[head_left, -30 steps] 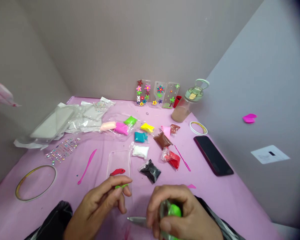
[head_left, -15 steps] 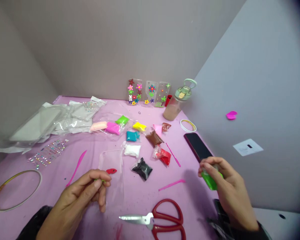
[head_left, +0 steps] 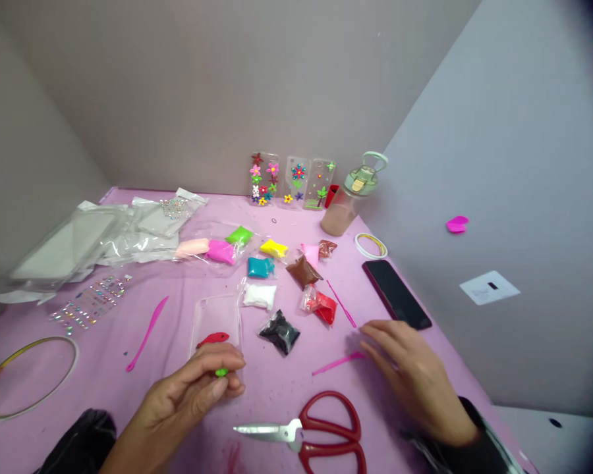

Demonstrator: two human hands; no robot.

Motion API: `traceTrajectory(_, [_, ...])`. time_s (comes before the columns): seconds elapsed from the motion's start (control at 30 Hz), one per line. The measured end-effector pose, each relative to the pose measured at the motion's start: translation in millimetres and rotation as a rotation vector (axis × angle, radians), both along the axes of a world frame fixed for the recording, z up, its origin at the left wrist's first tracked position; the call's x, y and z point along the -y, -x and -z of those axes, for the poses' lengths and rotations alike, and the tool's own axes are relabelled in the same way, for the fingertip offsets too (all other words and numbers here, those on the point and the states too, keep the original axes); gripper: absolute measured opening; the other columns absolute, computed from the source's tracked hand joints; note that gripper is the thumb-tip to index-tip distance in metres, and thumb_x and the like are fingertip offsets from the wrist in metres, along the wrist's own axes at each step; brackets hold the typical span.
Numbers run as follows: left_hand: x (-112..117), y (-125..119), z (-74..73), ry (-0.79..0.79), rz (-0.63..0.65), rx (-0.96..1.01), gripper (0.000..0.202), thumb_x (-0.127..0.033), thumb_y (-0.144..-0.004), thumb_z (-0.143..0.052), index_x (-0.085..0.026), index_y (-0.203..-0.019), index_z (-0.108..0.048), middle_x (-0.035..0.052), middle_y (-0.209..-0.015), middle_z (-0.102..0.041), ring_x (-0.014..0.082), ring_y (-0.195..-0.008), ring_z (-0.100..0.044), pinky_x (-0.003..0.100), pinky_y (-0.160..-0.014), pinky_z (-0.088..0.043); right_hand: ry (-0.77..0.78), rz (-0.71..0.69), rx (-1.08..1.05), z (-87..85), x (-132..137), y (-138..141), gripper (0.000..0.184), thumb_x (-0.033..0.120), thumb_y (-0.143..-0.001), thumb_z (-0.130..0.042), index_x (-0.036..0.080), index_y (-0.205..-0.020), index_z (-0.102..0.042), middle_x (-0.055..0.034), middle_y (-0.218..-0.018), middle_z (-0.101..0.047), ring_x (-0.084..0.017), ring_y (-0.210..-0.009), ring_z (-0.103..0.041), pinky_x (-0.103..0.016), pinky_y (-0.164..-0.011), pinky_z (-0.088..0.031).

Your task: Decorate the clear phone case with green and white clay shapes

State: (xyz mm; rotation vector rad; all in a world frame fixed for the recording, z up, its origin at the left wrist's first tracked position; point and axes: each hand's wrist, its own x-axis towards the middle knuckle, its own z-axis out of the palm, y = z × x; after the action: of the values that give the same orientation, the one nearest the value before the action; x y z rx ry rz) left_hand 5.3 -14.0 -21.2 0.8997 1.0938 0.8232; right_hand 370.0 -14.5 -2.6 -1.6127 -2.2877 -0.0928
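My left hand (head_left: 192, 395) pinches a small lump of bright green clay (head_left: 221, 372) between thumb and fingers. Just beyond those fingers lies a clear phone case (head_left: 217, 309) with a red fish-shaped clay piece (head_left: 213, 339) on it. Fingers stretched out, my right hand (head_left: 415, 375) hovers low at the right, its fingertips close to the end of a pink modelling tool (head_left: 337, 363). I cannot tell whether they touch it. Scissors with red handles (head_left: 296, 431) lie between my hands. A bag of black clay (head_left: 279, 332) sits past the scissors.
Several clay bags, including white (head_left: 259, 296) and red (head_left: 321, 306), cover the middle. A phone (head_left: 396, 294), tape roll (head_left: 371, 246) and bottle (head_left: 348, 204) stand or lie right. Decorated cases (head_left: 296, 184) lean at the back. Left are a gem sheet (head_left: 91, 304) and another pink tool (head_left: 148, 332).
My right hand has moved left and no longer shows the green clay bag it held. My left hand has shifted right with the green lump. The red piece now shows more fully.
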Motion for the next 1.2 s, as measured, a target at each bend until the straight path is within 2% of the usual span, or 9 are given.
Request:
traceTrajectory(0.17, [-0.7,-4.9,-8.1,0.007,-0.045,0.042,0.037,-0.056,-0.079,-0.08,-0.026,-0.099,-0.075,-0.0004,-0.082,-0.072,0.0162,-0.069,-0.068,0.028,-0.07,-0.059,0.241,-0.147,-0.026,-14.9,4.7,25.6,0.019,0.025,-0.103,-0.051,0.024,-0.106,-0.07,-0.0082,-0.103,-0.072,-0.023,-0.09,-0.069,-0.038,-0.081,-0.056])
traceTrajectory(0.37, [-0.9,2.5,-2.6,-0.063,0.096,0.058,0.034,-0.059,-0.087,-0.07,-0.025,-0.088,-0.072,-0.0047,-0.066,-0.063,0.0119,-0.058,-0.061,0.023,-0.062,-0.05,0.099,0.173,-0.022,-2.5,-33.4,26.9,0.029,0.032,-0.104,-0.043,0.017,-0.12,-0.062,-0.0136,-0.107,-0.069,-0.025,-0.085,-0.07,-0.034,-0.069,-0.052])
traceTrajectory(0.53, [-0.5,1.9,0.2,-0.066,0.108,0.069,0.026,-0.052,-0.087,-0.074,-0.027,-0.091,-0.072,-0.0054,-0.071,-0.062,0.0124,-0.065,-0.063,0.024,-0.068,-0.052,0.134,0.232,-0.042,14.5,-64.6,24.3,0.031,0.018,-0.096,-0.044,0.013,-0.122,-0.06,-0.0108,-0.096,-0.071,-0.023,-0.076,-0.069,-0.032,-0.064,-0.047])
traceTrajectory(0.63, [-1.4,-1.8,-1.9,-0.038,0.087,0.106,0.022,-0.046,-0.084,-0.079,-0.03,-0.098,-0.073,-0.0038,-0.084,-0.066,0.0146,-0.076,-0.067,0.027,-0.076,-0.055,0.127,0.288,-0.083,10.9,-65.0,14.7,0.036,0.016,-0.089,-0.046,0.011,-0.123,-0.06,-0.0053,-0.079,-0.069,-0.022,-0.067,-0.067,-0.032,-0.064,-0.047])
traceTrajectory(0.73, [-1.7,-4.2,-4.8,-0.043,0.112,0.153,0.017,-0.044,-0.086,-0.077,-0.031,-0.098,-0.074,-0.0032,-0.092,-0.067,0.0142,-0.079,-0.067,0.026,-0.078,-0.055,0.112,0.327,-0.125,3.4,-61.3,7.8,0.039,0.023,-0.091,-0.048,0.011,-0.126,-0.058,-0.0077,-0.086,-0.07,-0.021,-0.064,-0.065,-0.033,-0.065,-0.047])
traceTrajectory(0.83, [-1.0,-3.9,-7.9,-0.112,0.137,0.124,0.013,-0.043,-0.089,-0.075,-0.029,-0.091,-0.074,-0.0028,-0.091,-0.065,0.0136,-0.08,-0.064,0.024,-0.076,-0.052,0.156,0.288,-0.147,4.0,-63.9,11.1,0.037,0.028,-0.092,-0.05,0.014,-0.125,-0.061,-0.0115,-0.099,-0.071,-0.021,-0.069,-0.065,-0.033,-0.066,-0.047])
traceTrajectory(1.0, [2.6,-2.9,-11.0,-0.133,0.199,0.031,0.019,-0.045,-0.09,-0.072,-0.027,-0.086,-0.074,-0.0035,-0.077,-0.06,0.0123,-0.071,-0.058,0.021,-0.07,-0.047,0.222,0.265,-0.213,15.0,-77.2,21.6,0.036,0.018,-0.085,-0.05,0.015,-0.116,-0.066,-0.0073,-0.083,-0.07,-0.023,-0.072,-0.065,-0.033,-0.067,-0.044])
traceTrajectory(1.1, [5.2,-7.1,-12.1,-0.054,0.188,0.041,0.024,-0.051,-0.087,-0.073,-0.027,-0.087,-0.073,-0.004,-0.072,-0.059,0.0123,-0.069,-0.057,0.021,-0.068,-0.047,0.208,0.32,-0.288,5.7,-76.4,18.8,0.031,0.018,-0.078,-0.054,0.015,-0.106,-0.067,-0.0045,-0.074,-0.065,-0.021,-0.063,-0.06,-0.032,-0.063,-0.043])
traceTrajectory(1.2, [7.0,-14.6,-15.2,-0.04,0.071,0.023,0.026,-0.05,-0.079,-0.081,-0.027,-0.089,-0.075,-0.0025,-0.083,-0.061,0.0131,-0.074,-0.058,0.021,-0.071,-0.048,0.186,0.356,-0.403,-21.1,-61.4,18.4,0.019,0.023,-0.084,-0.052,0.017,-0.097,-0.065,-0.0026,-0.068,-0.062,-0.02,-0.059,-0.059,-0.031,-0.059,-0.045])
